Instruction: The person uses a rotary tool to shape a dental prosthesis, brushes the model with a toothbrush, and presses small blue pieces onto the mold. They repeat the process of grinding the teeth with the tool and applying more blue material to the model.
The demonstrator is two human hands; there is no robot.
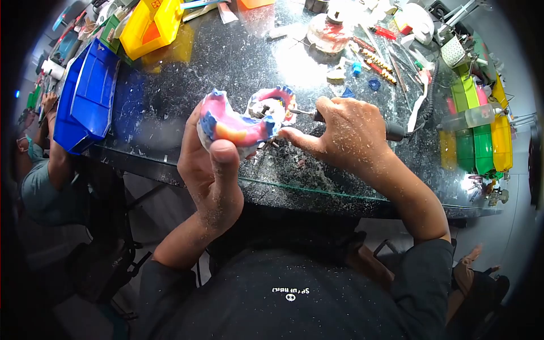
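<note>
My left hand (212, 170) is wrapped around a dental model (226, 127) with pink and blue wax on its arch, thumb pressed against the near side. The model is held up above the table edge. Behind it, and overlapped by it, shows a second arch (280, 96) in pink and blue with a white base. My right hand (354, 133) is closed round a dark rotary handpiece (395, 131). Its thin metal tip reaches toward the right end of the second arch. Pale dust speckles the back of my right hand and wrist.
A dark, dusty table (209, 62) spreads ahead. Left are a blue bin (85, 96) and a yellow bin (150, 28). A glass jar (330, 37) and wax carvers (379, 65) lie at the back right, green bins (483, 148) farther right. Another person's arm (59, 153) is at far left.
</note>
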